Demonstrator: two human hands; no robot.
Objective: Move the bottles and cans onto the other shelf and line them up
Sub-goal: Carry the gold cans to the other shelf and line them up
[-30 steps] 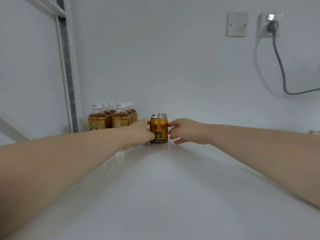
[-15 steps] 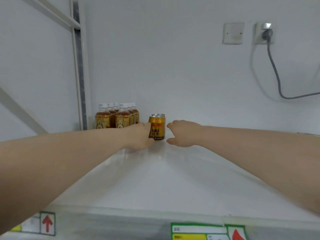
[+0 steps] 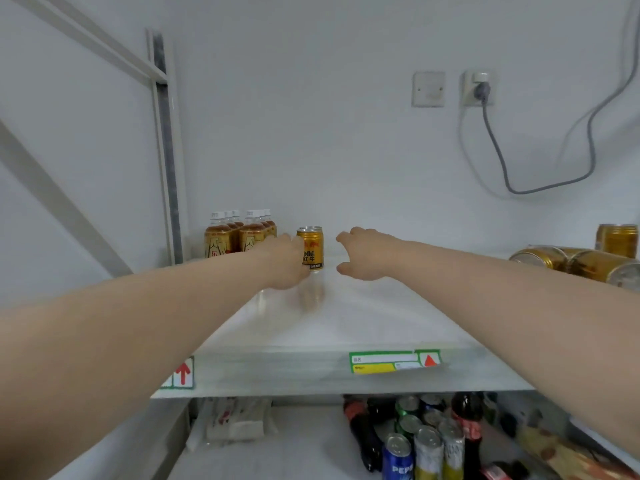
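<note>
Light, rigid, slick small gold metal can: best gripped mid-wall; left hand touching, right hand spread clear.

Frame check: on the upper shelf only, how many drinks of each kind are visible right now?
Tea bottles with white caps: 6, in two rows at the back left
Upright gold cans: 2, one at the left hand, one at the far right edge
Gold cans lying on their sides: at least 3; the frame edge cuts the group off
Total: at least 11
</note>
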